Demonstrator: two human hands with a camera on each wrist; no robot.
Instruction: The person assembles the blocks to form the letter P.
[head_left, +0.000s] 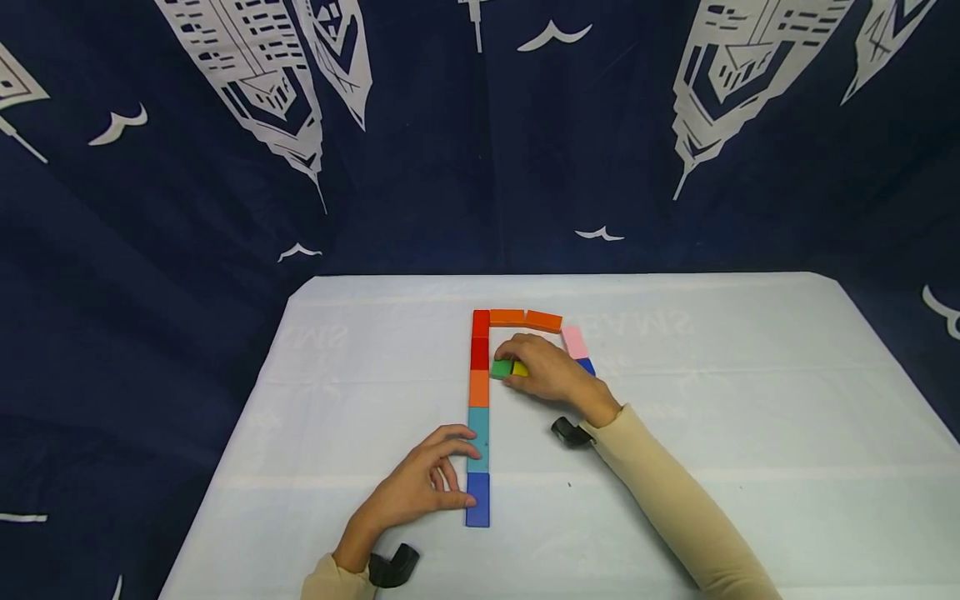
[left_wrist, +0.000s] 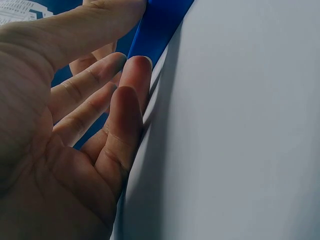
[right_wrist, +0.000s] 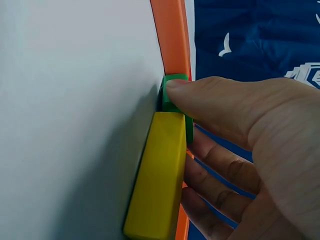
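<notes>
My right hand (head_left: 551, 371) pinches a green block (head_left: 501, 369) between thumb and fingers, right beside the column's inner edge. Behind it lies a yellow block (right_wrist: 157, 175), partly under the hand in the head view. The column runs toward me: red blocks (head_left: 480, 353) at the far end, then an orange block (head_left: 478, 389), a teal stretch (head_left: 482, 418) and a blue block (head_left: 481, 515). My left hand (head_left: 412, 489) rests along its left side, thumb at the blue block and fingertips over the teal part, fingers loosely bent.
Two orange blocks (head_left: 507, 317) extend right from the column's top. A pink block (head_left: 575, 342) and a second blue block (head_left: 587, 366), partly hidden by the right hand, slant down from there. All lie flat on a white-covered table (head_left: 712, 400); a dark patterned cloth (head_left: 450, 192) hangs behind.
</notes>
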